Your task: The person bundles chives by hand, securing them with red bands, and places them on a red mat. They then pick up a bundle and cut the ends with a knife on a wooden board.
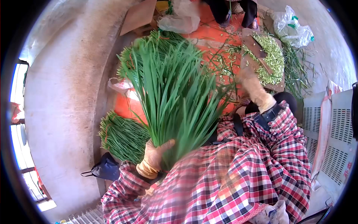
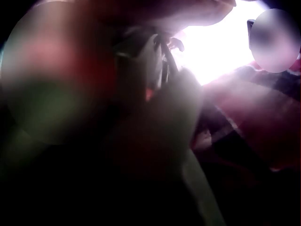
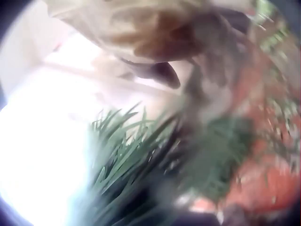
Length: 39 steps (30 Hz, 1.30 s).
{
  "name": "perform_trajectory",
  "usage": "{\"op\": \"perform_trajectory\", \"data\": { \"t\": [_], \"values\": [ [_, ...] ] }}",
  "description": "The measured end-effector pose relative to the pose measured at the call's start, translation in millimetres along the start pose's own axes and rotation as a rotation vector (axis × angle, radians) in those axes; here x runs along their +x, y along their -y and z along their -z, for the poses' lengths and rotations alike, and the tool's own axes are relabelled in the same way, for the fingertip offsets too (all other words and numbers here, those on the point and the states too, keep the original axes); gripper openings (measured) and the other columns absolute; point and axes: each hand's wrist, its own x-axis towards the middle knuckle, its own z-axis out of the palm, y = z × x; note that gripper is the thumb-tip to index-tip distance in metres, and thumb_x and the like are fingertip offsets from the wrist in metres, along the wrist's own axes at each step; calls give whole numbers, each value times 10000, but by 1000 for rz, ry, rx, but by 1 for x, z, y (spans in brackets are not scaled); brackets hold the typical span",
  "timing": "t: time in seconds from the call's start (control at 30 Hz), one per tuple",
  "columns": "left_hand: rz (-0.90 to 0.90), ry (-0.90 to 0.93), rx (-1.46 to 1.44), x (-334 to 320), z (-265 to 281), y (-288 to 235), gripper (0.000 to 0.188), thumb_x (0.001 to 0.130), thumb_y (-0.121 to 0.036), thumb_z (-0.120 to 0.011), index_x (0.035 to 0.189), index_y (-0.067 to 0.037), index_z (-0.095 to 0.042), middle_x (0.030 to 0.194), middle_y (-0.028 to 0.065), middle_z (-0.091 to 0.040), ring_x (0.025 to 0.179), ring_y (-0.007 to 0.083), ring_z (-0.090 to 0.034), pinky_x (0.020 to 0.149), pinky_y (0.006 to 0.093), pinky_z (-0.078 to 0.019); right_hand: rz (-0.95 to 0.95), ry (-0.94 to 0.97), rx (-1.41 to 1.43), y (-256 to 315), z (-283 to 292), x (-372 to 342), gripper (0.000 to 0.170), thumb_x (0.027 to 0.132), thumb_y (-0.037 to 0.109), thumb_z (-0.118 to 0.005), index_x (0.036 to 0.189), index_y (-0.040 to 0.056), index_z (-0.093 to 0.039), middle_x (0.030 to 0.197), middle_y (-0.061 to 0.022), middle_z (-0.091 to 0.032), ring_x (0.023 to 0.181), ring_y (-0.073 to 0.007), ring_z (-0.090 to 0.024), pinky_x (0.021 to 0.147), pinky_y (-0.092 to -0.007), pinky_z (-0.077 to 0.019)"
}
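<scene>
My gloved left hand (image 1: 153,156) grips a large bunch of garlic chives (image 1: 175,93) near its lower end, the long green leaves fanning up and away. The left wrist view is too dark and blurred to show the grip. My gloved right hand (image 1: 254,87) is blurred by motion beside the near edge of a cutting board (image 1: 278,87). In the right wrist view, its fingers (image 3: 214,56) look loosely extended with nothing held, above the tips of the chive leaves (image 3: 122,160). On the board lie a knife (image 1: 264,64) and a heap of chopped pale green pieces (image 1: 274,56).
Tied chive bundles (image 1: 123,136) lie at the left, with more behind the held bunch. Loose bits litter the orange sheet (image 1: 209,31). Green trimmings (image 1: 296,67) and a plastic bag (image 1: 294,28) lie right of the board. Grey crates (image 1: 332,127) stand at the right; another person's legs (image 1: 220,11) show ahead.
</scene>
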Motion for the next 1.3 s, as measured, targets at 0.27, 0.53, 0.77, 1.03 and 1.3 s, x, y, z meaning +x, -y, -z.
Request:
{"op": "perform_trajectory", "data": {
  "t": [0.27, 0.53, 0.77, 1.03, 1.3],
  "values": [
    [-6, 58, 37, -4, -5, 2, 358, 802, 1, -687, 1144, -19, -585, 1026, 55, -654, 891, 160, -618, 780, 302, -508, -148, 272, 283, 200, 79, 13, 633, 743, 659, -643, 739, 26, -650, 671, -111, -627, 667, -228, -623, 641, -385, -487],
    [0, 171, 39, 3, 15, 14, 317, 858, -93, -642, 1168, -55, -585, 1027, 29, -636, 880, 155, -604, 767, 290, -497, -121, 598, 799, 188, 50, 4, 450, 909, 433, -545, 706, 43, -642, 597, -14, -600, 509, -79, -492, 524, -280, -439],
    [53, 175, -49, 11, 16, 15, 307, 882, -119, -619, 1181, -56, -582, 1047, 24, -631, 914, 147, -588, 806, 301, -478, 93, -306, -334, 155, 87, -22, 197, 875, 254, -601, 867, 57, -594, 765, -142, -615, 644, -275, -613, 538, -347, -502],
    [64, 164, 43, 7, 4, 3, 284, 890, -82, -611, 1169, -42, -581, 1069, 27, -632, 936, 143, -593, 819, 303, -483, 368, -353, -416, 205, 62, 19, 274, 716, 284, -718, 743, 57, -567, 682, -102, -590, 584, -255, -605, 508, -377, -479],
    [11, 173, 106, 1, -8, -1, 321, 864, -135, -671, 1165, -60, -588, 1030, -5, -628, 897, 126, -573, 805, 310, -473, 714, -324, -598, 214, 40, 42, 192, 701, 255, -645, 711, 65, -620, 693, -48, -605, 645, -229, -625, 548, -365, -483]
  ]
}}
